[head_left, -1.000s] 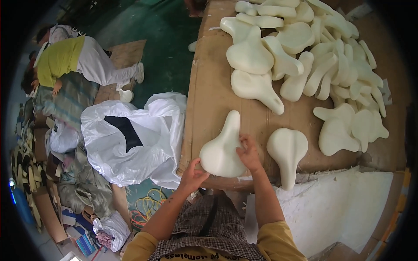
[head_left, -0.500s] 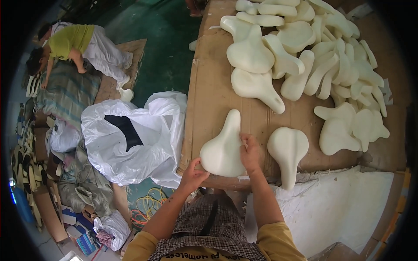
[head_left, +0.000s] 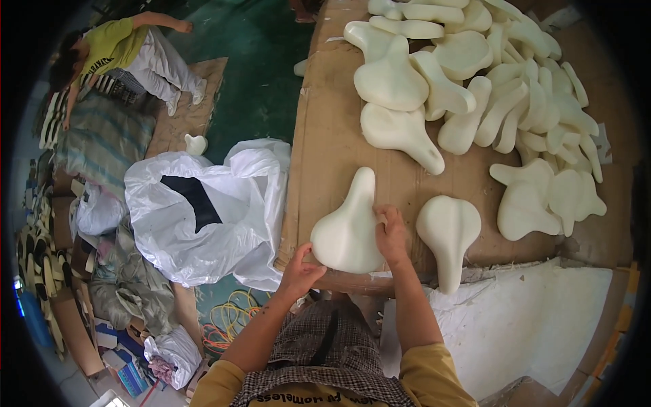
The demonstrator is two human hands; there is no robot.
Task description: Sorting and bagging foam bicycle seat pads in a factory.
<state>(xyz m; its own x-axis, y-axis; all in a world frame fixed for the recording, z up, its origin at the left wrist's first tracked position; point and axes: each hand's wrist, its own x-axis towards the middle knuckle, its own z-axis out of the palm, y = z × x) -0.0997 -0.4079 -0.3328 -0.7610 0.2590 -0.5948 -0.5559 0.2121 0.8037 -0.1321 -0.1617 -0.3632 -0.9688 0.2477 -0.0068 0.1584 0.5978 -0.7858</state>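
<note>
A cream foam bicycle saddle (head_left: 344, 234) lies on the cardboard-covered table in front of me, its narrow nose pointing away. My left hand (head_left: 300, 273) grips its lower left edge, with the fingertips at the rim. Along its right edge my right hand (head_left: 391, 236) is closed, fingers curled against the side. Just right of that hand lies a second foam saddle (head_left: 449, 227), nose toward me and reaching past the table's front edge. Farther back, another foam saddle (head_left: 401, 136) lies at the near side of a large pile.
The pile of foam saddles (head_left: 515, 88) covers the back right of the cardboard (head_left: 325, 129). Left of the table stands an open white plastic sack (head_left: 237, 251) with a black piece inside. A co-worker (head_left: 125, 51) bends over a striped sack (head_left: 105, 139). Coloured cords (head_left: 234, 315) lie on the floor.
My hands and the saddle between them stay nearly in place. The co-worker has raised one arm outward and shifted stance.
</note>
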